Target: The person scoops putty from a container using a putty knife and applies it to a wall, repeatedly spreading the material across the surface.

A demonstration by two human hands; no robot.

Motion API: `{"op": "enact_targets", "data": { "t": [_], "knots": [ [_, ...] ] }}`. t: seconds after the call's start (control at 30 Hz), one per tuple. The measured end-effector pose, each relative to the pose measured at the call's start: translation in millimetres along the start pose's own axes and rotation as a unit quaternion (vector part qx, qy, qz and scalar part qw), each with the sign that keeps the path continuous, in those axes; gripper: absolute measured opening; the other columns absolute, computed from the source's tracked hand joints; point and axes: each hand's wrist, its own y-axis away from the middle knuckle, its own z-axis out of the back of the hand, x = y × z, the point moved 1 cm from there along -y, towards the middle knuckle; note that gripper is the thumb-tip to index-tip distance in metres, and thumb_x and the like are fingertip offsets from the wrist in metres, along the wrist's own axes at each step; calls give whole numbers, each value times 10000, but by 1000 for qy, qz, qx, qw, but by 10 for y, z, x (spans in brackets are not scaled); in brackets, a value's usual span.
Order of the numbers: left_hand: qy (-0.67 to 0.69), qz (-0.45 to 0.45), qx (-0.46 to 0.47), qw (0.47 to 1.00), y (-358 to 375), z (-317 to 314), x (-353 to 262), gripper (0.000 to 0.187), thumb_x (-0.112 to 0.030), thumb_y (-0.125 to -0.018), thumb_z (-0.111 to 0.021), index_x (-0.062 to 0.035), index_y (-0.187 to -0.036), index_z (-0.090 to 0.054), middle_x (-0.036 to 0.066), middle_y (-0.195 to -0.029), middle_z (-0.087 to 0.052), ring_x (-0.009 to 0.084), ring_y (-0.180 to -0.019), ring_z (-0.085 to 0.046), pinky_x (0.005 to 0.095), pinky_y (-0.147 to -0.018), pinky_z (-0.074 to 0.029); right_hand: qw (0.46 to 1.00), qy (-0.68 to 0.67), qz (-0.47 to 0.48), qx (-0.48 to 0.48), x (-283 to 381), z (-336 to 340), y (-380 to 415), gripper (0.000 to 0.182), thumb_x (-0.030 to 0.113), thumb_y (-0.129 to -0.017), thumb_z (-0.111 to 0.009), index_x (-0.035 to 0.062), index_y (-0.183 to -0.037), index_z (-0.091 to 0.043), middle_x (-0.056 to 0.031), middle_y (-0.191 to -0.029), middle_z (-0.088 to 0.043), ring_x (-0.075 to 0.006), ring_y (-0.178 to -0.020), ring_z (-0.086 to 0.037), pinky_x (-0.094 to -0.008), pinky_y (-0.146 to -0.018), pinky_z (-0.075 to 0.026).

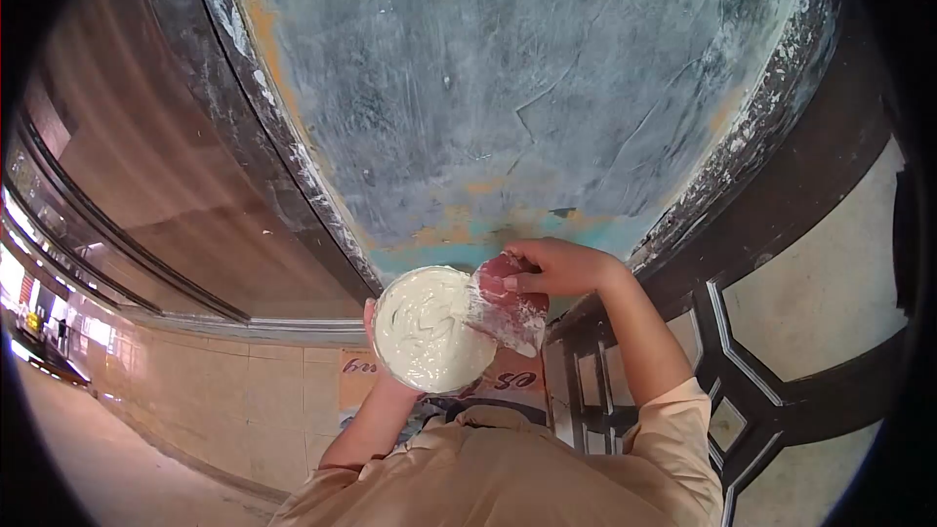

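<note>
A round tub of creamy white wall putty (429, 332) is held at waist height by my left hand (370, 320). Fingers of that hand show at the tub's left rim; the rest is hidden beneath it. My right hand (556, 267) grips a wide, reddish putty scraper (509, 304) by its upper edge. White putty smears cover the scraper's lower part. Its left side overlaps the tub's right rim, where it seems to touch the putty. In front of both hands rises a grey-blue wall panel (468, 117) with patchy filler, orange spots and a greenish band low down.
Dark frames splashed with white border the panel, left (283, 127) and right (732, 156). A dark door with pale panels (810, 273) stands at the right. Below lies a printed orange sheet (356, 385) on the tiled floor (273, 395). Glazed brown panels (176, 137) fill the left.
</note>
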Motion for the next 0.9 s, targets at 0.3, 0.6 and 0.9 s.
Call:
{"op": "enact_targets", "data": {
  "t": [0.3, 0.6, 0.9],
  "knots": [
    [-55, 21, -18, 998, 31, 153, 215, 844, -717, -914, -311, -127, -1513, -387, 157, -1545, -400, 382, -1381, -427, 564, -1136, -338, 997, 54, -32, 38, -232, 70, 118, 425, 413, -945, -660, 24, -1097, -583, -116, -875, -644, -230, -778, -577, -368, -706, -454],
    [-108, 5, -55, 993, 58, 158, 397, 834, -717, -912, -317, -141, -1510, -398, 150, -1534, -419, 375, -1374, -442, 563, -1135, -346, 998, 33, -48, 20, -350, 294, 433, 357, 348, -936, -685, 24, -965, -538, -86, -784, -581, -174, -718, -497, -347, -657, -425],
    [-56, -28, -54, 997, 19, 110, 476, 846, -728, -907, -334, -133, -1505, -400, 150, -1534, -416, 390, -1376, -432, 569, -1131, -352, 960, -65, -16, -272, -559, -254, 697, 242, 232, -947, -651, 17, -968, -542, -177, -791, -615, -293, -654, -562, -378, -625, -452]
  ]
}}
